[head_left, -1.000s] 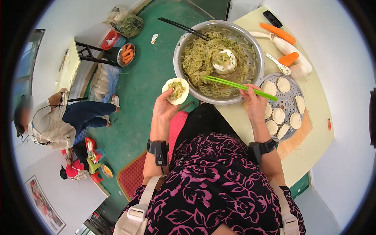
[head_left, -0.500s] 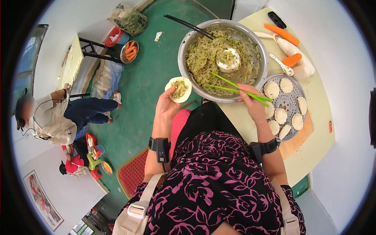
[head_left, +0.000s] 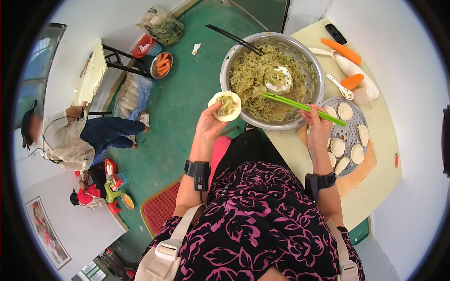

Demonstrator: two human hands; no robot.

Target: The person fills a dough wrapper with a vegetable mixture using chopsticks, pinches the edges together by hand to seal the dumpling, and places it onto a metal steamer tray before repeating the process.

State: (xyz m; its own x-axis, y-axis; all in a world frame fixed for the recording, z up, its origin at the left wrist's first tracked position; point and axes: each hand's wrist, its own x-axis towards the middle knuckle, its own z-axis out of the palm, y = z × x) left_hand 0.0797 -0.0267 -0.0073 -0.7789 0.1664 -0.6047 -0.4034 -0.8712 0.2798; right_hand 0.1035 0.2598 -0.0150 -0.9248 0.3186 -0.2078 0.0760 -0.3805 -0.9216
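My left hand (head_left: 209, 122) holds a round dough wrapper (head_left: 233, 112) with shredded filling (head_left: 227, 105) on it, just left of the bowl's near rim. In my right hand (head_left: 318, 125) are green chopsticks (head_left: 300, 105), their tips close together over the filling in the large metal bowl (head_left: 225, 70). A white bowl (head_left: 280, 80) sits within that filling, and dark chopsticks (head_left: 234, 37) lean across the far left rim. Right of my right hand, several folded dumplings (head_left: 345, 111) lie on a perforated metal tray (head_left: 349, 133).
On the table (head_left: 375, 187) are carrots (head_left: 341, 49), a white radish (head_left: 351, 68), a spoon (head_left: 341, 86) and a wooden board (head_left: 365, 164). A red chair (head_left: 159, 208) stands at left. Two other people (head_left: 65, 136) are farther left, near a bowl of carrots (head_left: 162, 64).
The green chopsticks have closed together and swung flatter, with my right hand now farther right and lower. The whole view has shifted slightly, and the wrapper in my left hand appears farther right.
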